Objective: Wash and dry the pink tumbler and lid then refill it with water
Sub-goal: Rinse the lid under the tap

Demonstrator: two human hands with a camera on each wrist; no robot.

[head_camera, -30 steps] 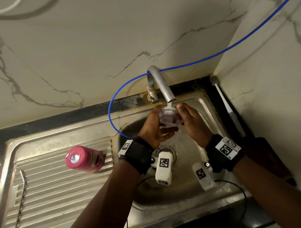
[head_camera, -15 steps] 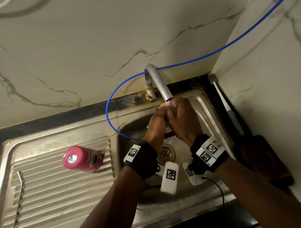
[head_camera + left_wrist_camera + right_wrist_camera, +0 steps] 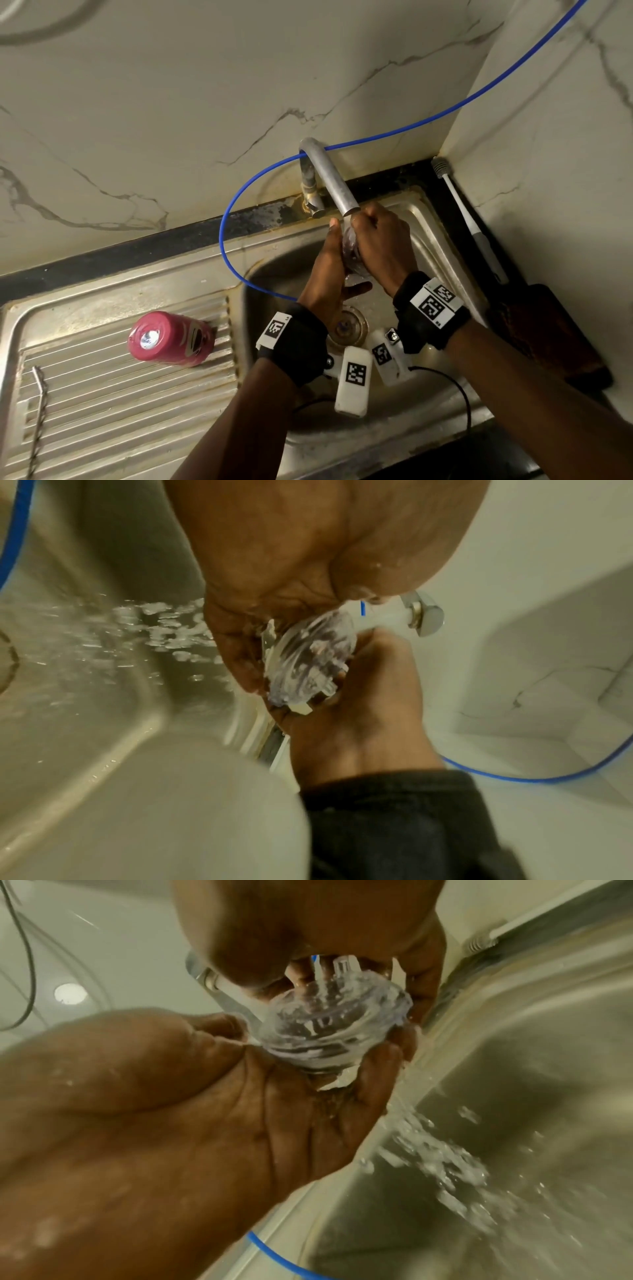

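Both hands [image 3: 356, 253] (wet) apparently clasp clear lid [image 3: 308, 653] under tap [image 3: 334, 181].

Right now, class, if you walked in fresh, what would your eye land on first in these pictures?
First, the two hands, left hand and right hand, clasped round a clear lid under the running tap over the sink. Next, the pink tumbler lying on its side on the ribbed drainboard, left of the basin. Then the blue hose looping across the marble wall.
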